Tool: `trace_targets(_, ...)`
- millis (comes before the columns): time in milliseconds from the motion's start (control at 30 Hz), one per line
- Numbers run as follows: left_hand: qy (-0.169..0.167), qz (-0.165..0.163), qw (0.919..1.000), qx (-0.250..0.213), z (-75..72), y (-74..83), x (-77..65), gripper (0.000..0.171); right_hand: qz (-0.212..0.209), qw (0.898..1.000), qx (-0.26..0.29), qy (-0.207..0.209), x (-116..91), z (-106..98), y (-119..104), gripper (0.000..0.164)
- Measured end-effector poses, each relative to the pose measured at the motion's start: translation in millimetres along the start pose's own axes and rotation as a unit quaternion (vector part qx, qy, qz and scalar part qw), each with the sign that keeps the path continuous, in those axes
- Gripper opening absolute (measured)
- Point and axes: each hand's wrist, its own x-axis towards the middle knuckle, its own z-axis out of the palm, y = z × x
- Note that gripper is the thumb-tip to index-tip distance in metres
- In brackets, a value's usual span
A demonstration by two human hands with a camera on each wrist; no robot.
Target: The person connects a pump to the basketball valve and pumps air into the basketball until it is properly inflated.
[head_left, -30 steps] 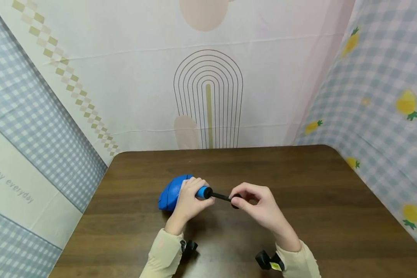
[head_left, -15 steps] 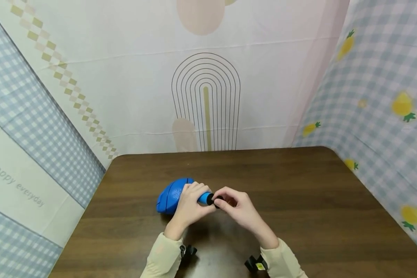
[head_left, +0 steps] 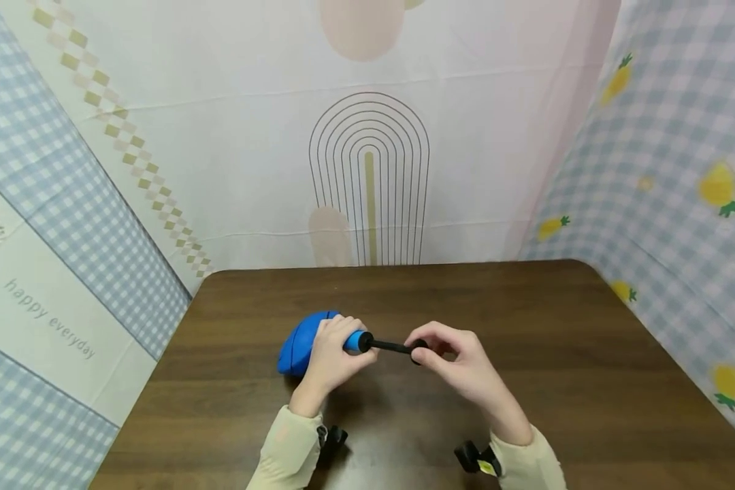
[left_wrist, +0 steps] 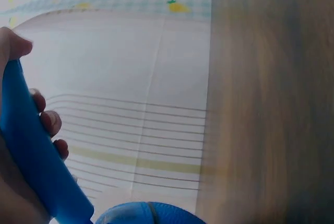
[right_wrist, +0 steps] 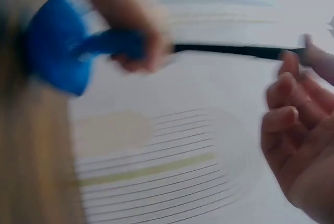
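Note:
A blue, partly collapsed ball point(head_left: 296, 348) rests on the brown table, left of centre. My left hand point(head_left: 331, 355) grips the blue barrel of a hand pump point(head_left: 354, 341), whose far end meets the ball. Fingers of that hand wrap the barrel point(left_wrist: 39, 151) in the left wrist view. Out of the barrel's black collar comes a long black rod point(head_left: 390, 346). My right hand point(head_left: 459, 361) pinches the black knob point(head_left: 420, 351) at the rod's end. In the blurred right wrist view, ball point(right_wrist: 57, 46), barrel and rod point(right_wrist: 224, 50) form one line. The pump's needle is hidden.
The wooden table point(head_left: 496, 299) reaches back to a white cloth point(head_left: 251, 170) with arch lines. Checked cloths hang at both sides, the right one point(head_left: 667, 224) with pineapples. A black camera mount point(head_left: 478, 458) is strapped to the right wrist, another point(head_left: 333, 441) to the left.
Between one second and half a second ago the right hand pushed the rod into the barrel. Now it has drawn back right, and the rod is out again. Left hand and ball stayed nearly still.

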Motion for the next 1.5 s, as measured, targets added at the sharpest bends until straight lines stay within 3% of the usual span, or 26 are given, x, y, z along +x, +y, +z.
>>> trace_targets(200,0.014,0.041,0.9990,0.014,9.0,5.6,-5.5,0.024,-0.003,1.000,0.013,0.012,2,32,31,0.015)
trace_targets(367,-0.001,0.057,0.9984,-0.004,11.3,8.5,-10.8,0.036,-0.063,0.998,-0.003,0.000,2,47,39,0.015)
trace_targets(467,0.005,0.062,0.9981,-0.001,9.2,7.1,-11.8,0.045,-0.097,0.994,-0.036,-0.020,2,44,36,0.017)
trace_targets(600,0.013,0.068,0.9976,-0.005,8.3,4.2,-8.6,0.036,-0.139,0.988,-0.058,-0.047,5,30,24,0.020)
trace_targets(833,0.027,0.037,0.9986,-0.025,6.6,1.7,-1.6,0.024,-0.247,0.969,0.003,-0.030,4,0,-3,0.020)
trace_targets(1000,0.021,0.034,0.9983,-0.044,9.5,7.7,-2.1,0.023,-0.220,0.972,0.066,-0.048,2,6,9,0.022)
trace_targets(1167,0.033,0.086,0.9954,-0.026,11.8,13.4,-1.5,0.030,-0.159,0.982,0.082,-0.065,2,23,40,0.021)
trace_targets(1300,0.027,0.113,0.9932,0.005,11.0,13.6,0.1,0.034,-0.119,0.988,0.072,-0.067,2,30,49,0.019)
trace_targets(1367,0.027,0.114,0.9930,0.014,10.1,11.5,0.0,0.034,-0.113,0.989,0.058,-0.072,4,31,47,0.023)
trace_targets(1500,0.033,0.107,0.9937,0.013,9.6,5.3,0.6,0.035,-0.148,0.986,0.030,-0.073,4,23,32,0.031)
